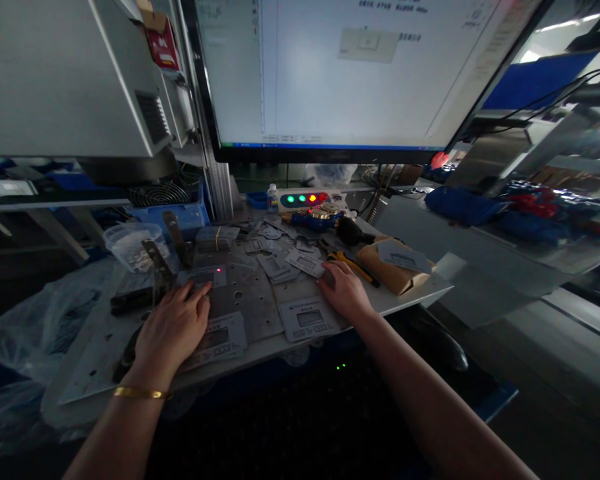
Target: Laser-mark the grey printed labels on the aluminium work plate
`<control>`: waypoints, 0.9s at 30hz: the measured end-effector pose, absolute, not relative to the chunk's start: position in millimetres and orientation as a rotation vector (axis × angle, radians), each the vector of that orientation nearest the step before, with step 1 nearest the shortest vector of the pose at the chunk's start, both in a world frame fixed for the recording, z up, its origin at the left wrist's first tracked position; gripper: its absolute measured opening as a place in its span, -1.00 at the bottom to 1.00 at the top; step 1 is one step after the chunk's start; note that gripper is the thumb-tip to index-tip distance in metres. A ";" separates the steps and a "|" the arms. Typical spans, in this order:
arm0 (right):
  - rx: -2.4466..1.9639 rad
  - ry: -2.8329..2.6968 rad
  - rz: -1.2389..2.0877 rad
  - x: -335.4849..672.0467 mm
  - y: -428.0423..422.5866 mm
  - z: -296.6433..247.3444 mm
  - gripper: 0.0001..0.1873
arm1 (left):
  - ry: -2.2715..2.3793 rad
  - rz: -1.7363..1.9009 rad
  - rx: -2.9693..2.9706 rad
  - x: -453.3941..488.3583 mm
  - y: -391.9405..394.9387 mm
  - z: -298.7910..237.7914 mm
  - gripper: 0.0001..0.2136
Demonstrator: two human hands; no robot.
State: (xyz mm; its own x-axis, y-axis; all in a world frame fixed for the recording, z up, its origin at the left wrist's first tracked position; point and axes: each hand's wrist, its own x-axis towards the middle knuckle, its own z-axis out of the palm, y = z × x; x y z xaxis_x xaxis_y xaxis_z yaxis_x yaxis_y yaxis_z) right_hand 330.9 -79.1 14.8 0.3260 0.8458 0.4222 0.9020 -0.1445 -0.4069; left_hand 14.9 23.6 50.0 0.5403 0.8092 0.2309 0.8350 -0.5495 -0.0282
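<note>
Grey printed plate (200, 274), marked by a red light spot, lies on the drilled metal base (255, 303) at my left hand (174, 328), fingers loosely spread. My right hand (347, 293) touches another plate (304, 261); whether it grips, I cannot tell. Beyond: lit monitor (340, 93); rightward, blue bundles (460, 204) in dim workshop.

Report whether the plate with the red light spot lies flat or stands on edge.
Flat: the plate lies broad face up on the metal board, the red spot on top, the left hand at its near edge.
</note>
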 end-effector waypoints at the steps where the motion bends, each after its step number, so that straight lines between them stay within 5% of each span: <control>1: -1.985 -1.542 -0.114 333.2 -82.5 17.0 -0.69 | -1.410 -0.292 -2.638 14.7 24.2 49.5 -0.53; 7: -1.803 -1.830 0.056 327.1 -114.5 40.4 -0.90 | -1.398 -0.324 -2.627 14.1 23.6 47.1 -0.54; 13: -1.713 -2.136 0.144 300.1 -133.1 45.2 -0.62 | -1.468 -0.350 -2.603 15.6 16.5 49.5 -0.59; 27: -1.680 -2.239 0.007 299.0 -138.6 40.9 -0.72 | -1.521 -0.296 -2.611 15.7 14.7 50.3 -0.59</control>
